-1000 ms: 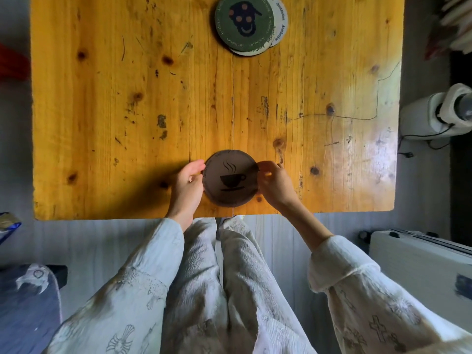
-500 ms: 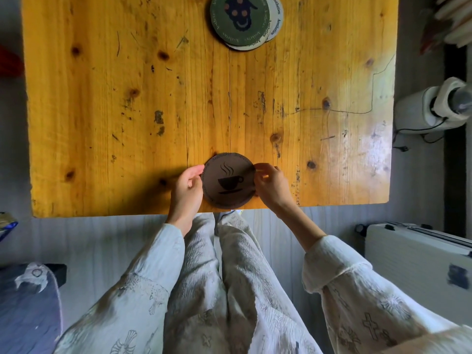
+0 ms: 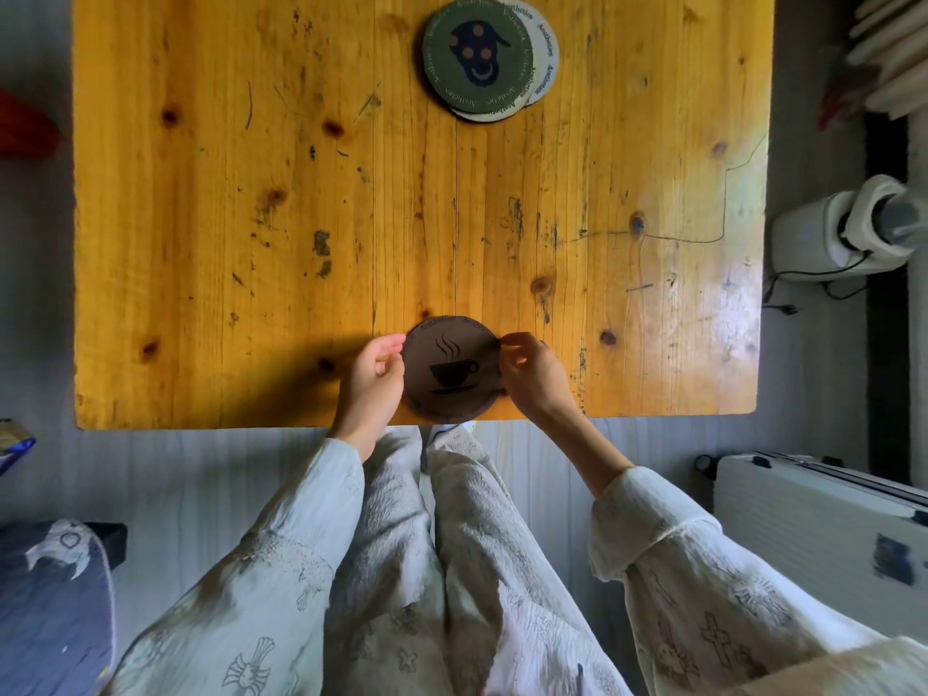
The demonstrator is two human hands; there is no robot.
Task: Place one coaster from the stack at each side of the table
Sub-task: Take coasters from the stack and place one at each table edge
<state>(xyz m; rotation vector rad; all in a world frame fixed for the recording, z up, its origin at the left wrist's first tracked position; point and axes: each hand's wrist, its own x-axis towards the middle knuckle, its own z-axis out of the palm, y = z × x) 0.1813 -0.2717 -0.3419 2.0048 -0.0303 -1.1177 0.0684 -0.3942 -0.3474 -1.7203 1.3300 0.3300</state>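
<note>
A brown coaster [image 3: 451,370] with a cup drawing lay at the near edge of the wooden table [image 3: 201,218], its rim just over that edge. The left hand [image 3: 371,381] pinched its left rim; the right hand [image 3: 535,376] pinched its right rim. At the table's far edge sat the stack of coasters [image 3: 484,57], green one on top.
</note>
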